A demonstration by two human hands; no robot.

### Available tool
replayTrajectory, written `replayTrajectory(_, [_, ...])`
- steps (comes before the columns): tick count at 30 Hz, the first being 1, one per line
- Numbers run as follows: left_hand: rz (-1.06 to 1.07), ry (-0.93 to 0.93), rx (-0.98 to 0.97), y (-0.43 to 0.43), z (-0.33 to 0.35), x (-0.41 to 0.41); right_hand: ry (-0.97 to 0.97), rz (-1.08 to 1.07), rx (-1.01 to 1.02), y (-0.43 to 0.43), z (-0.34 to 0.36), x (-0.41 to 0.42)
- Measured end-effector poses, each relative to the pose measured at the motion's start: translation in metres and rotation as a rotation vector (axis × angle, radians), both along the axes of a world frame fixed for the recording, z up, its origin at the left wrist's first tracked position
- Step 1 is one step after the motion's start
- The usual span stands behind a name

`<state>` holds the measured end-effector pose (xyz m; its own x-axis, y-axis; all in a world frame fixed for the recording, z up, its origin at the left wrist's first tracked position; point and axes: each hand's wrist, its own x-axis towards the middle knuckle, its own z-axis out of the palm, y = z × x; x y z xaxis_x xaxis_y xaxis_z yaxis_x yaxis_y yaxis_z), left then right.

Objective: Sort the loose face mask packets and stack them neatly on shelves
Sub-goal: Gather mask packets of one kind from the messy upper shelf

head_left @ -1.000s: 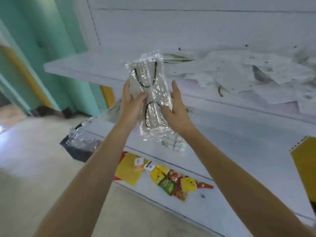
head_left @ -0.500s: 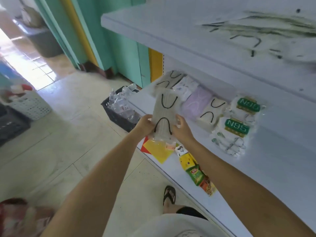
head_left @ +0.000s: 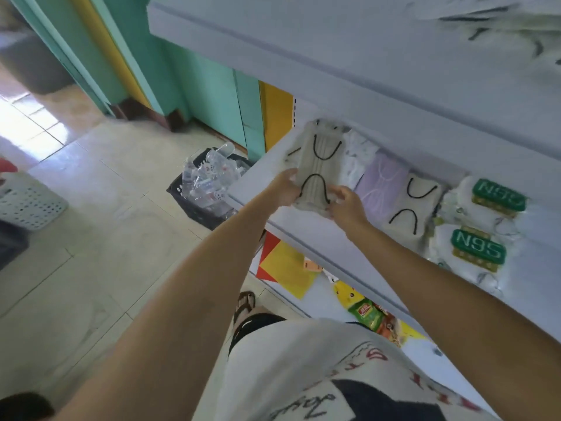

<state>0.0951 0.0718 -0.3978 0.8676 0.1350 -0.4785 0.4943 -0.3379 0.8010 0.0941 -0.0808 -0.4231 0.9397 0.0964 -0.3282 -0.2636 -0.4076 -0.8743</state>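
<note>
- The left hand [head_left: 285,189] holds the near left edge of a beige mask packet [head_left: 318,165] with black ear loops; its fingers curl round that edge.
- This packet is at the left end of the middle shelf [head_left: 303,238], lying almost flat. One more black loop shows at its left side, so I think it goes on a pile of the same kind. I cannot tell if it rests fully yet.
- The right hand [head_left: 349,205] pinches the near right corner of the same packet with closed fingers.
- To the right, a row is already sorted, side by side: white patterned packets [head_left: 358,156], a purple packet [head_left: 382,180], a second beige packet [head_left: 416,208], then the N95 packs [head_left: 478,249].
- On the upper shelf [head_left: 334,71], at far right, loose packets [head_left: 501,22] lie in disorder; they are blurred.
- My judgement: the task is well begun, not finished. This packet must be released and squared, and the upper heap still waits.
</note>
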Motion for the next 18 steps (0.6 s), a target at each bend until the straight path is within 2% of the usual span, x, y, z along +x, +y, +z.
replayTrajectory(7, [-0.063, -0.282, 0.160, 0.039, -0.036, 0.083, -0.183, -0.234, -0.056, 0.055, -0.029, 0.073])
replayTrajectory(10, [-0.182, -0.352, 0.341, 0.053, -0.050, 0.104, -0.227, -0.333, -0.110, 0.072, -0.042, 0.086])
replayTrajectory(14, [-0.290, -0.341, 0.408, 0.063, -0.064, 0.126, -0.217, -0.351, -0.216, 0.083, -0.051, 0.094])
replayTrajectory(18, [-0.465, -0.297, 0.580, 0.066, -0.073, 0.145, -0.201, -0.228, -0.279, 0.084, -0.059, 0.100])
